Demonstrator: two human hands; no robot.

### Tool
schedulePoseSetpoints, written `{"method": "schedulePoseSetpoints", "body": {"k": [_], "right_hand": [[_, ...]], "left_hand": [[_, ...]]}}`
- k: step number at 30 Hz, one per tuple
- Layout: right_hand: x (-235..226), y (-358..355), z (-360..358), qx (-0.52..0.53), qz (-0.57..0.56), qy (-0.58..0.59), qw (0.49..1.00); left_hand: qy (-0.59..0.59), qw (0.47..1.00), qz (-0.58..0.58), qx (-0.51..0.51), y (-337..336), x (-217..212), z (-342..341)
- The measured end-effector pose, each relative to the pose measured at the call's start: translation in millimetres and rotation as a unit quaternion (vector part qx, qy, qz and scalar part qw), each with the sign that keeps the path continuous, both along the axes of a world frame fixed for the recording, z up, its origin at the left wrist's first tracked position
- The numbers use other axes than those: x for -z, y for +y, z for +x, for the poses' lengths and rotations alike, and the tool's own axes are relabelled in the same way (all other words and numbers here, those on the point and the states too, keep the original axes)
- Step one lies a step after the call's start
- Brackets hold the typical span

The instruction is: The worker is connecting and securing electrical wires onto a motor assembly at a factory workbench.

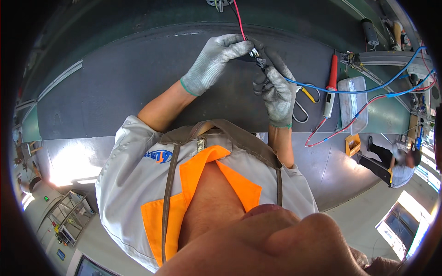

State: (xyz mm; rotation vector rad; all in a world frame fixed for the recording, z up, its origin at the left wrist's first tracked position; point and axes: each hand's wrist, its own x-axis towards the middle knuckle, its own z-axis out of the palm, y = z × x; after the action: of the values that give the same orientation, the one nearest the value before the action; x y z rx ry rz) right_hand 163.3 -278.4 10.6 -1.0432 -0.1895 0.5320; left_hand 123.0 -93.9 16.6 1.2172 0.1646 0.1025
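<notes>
Both my hands wear grey-white gloves, darkened at the fingertips, and meet over the dark bench (133,78). My left hand (214,62) is closed in a pinch on a pair of wires, red and black (240,24), which run up to a round metal part (220,2) at the top edge. Between the hands is a small black connector (261,62) with shiny metal beside it. My right hand (278,89) grips the connector's lower side with bent fingers. A blue cable (331,91) reaches this hand from the right; its end is hidden at the fingers.
Right of my hands lie scissors (316,95) with yellow on a handle, a red and grey handheld tool (331,80) with a red cable, and a clear plastic tray (353,103). A black cylinder (369,32) stands far right. Beyond are an orange bin (353,144) and another person (399,168).
</notes>
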Motion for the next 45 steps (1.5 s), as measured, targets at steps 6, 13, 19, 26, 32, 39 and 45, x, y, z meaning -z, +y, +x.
{"method": "schedulePoseSetpoints", "body": {"k": [6,13,19,26,32,39,45], "right_hand": [[-2,3,0,-0.022,0.006,-0.010,1.000],[4,14,-8,0.005,0.024,-0.028,0.999],[1,-7,5,-0.058,0.008,-0.093,0.994],[40,-170,81,0.211,-0.684,-0.398,0.574],[38,-134,82,0.152,-0.489,-0.289,0.809],[9,-5,110,-0.156,-0.283,-0.277,0.905],[9,36,128,-0.147,-0.399,-0.404,0.810]], "left_hand": [[0.011,1.000,-0.011,0.001,4,4,-3],[0.021,0.996,-0.082,-0.035,-8,25,-7],[0.022,0.964,-0.264,0.027,-3,20,-7],[-0.004,0.961,-0.276,-0.007,13,26,-20],[-0.033,0.961,-0.274,-0.015,14,21,-30],[-0.109,0.973,-0.205,-0.004,22,10,-40],[-0.070,0.969,-0.234,-0.028,26,7,-42]]}}
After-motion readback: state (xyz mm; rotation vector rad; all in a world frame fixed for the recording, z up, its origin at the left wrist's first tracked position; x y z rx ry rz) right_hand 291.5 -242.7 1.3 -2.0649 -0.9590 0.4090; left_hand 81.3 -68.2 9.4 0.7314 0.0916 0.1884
